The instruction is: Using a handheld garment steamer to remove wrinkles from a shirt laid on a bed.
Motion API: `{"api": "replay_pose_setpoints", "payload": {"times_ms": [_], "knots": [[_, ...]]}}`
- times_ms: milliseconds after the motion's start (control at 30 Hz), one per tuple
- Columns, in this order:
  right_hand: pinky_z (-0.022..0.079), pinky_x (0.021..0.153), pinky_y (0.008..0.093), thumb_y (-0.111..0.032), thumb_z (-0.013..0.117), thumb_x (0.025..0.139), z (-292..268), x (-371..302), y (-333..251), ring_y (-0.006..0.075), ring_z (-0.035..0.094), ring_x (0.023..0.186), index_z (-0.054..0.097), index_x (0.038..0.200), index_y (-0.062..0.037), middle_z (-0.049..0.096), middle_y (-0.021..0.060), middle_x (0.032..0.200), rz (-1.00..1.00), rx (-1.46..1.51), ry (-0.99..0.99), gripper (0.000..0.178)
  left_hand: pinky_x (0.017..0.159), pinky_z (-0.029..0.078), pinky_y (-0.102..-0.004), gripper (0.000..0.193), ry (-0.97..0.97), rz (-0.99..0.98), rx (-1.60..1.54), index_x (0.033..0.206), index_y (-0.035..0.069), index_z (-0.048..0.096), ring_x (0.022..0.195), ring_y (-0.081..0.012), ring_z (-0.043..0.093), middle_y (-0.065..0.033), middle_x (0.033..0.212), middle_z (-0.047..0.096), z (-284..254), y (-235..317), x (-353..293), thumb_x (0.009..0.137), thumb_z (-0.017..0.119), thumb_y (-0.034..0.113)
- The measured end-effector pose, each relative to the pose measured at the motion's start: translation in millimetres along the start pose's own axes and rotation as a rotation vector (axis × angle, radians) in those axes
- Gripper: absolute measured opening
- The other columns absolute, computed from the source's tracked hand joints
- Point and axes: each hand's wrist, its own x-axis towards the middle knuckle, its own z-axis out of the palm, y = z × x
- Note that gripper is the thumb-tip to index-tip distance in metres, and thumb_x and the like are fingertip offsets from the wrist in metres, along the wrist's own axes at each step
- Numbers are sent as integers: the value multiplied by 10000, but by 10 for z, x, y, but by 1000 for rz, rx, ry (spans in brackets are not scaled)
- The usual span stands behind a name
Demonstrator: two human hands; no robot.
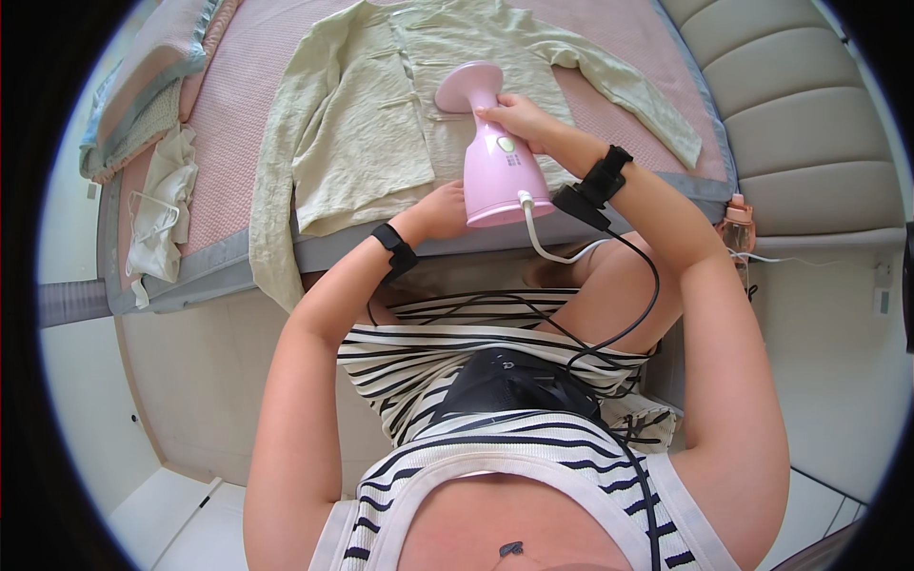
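Note:
A pink handheld garment steamer (487, 181) with a round flared head is held up over a pale green long-sleeved shirt (357, 157). My right hand (522, 122) is closed around the steamer's neck. A white cord leaves the steamer's base. The shirt lies spread on the pink bed, one sleeve hanging over the near edge at left and the other stretched out to the right. At the shirt's lower edge is my left hand (443, 209); its fingers are hidden behind the steamer, so what they hold cannot be seen.
The pink quilted bed cover (228, 114) has a grey border. Pillows (152, 95) and a white cloth with a hanger (157, 214) lie at left. A padded grey panel (795, 114) stands at right, with a pink bottle (738, 226) below it. Black cables run from my wrist straps.

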Motion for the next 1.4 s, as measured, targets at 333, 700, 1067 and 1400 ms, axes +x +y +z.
{"api": "replay_pose_setpoints", "payload": {"times_ms": [333, 700, 1067, 1400], "knots": [[472, 537, 315, -192, 623, 807, 11, 223, -80, 152, 564, 646, 542, 972, 32, 569, 89, 784, -37, 5, 52, 290, 943, 383, -383, 334, -33, -10, -9, 1097, 60, 536, 1037, -278, 514, -112, 1092, 564, -78, 38, 10, 790, 542, 193], [476, 575, 330, -195, 626, 797, -40, 531, -78, 174, 584, 682, 548, 990, 47, 594, 115, 840, -73, -51, 103, 319, 1005, 337, -366, 550, 14, 47, 69, 1299, 77, 411, 1181, -242, 433, -91, 1289, 450, -75, 58, 18, 768, 535, 151], [484, 587, 337, -172, 642, 783, -31, 717, -195, 193, 596, 706, 533, 1016, 87, 598, 141, 868, -116, -24, 134, 365, 1033, 297, -354, 564, -39, 62, 75, 1334, 47, 342, 1266, -225, 349, -94, 1399, 328, -10, -8, 17, 804, 491, 169], [504, 599, 341, -140, 667, 761, 7, 746, -342, 207, 593, 748, 462, 1053, 104, 569, 167, 907, -165, -59, 245, 432, 1081, 221, -371, 557, -44, 74, 82, 1317, 22, 348, 1296, -228, 302, -106, 1415, 296, -7, -2, 22, 797, 489, 160]]}}
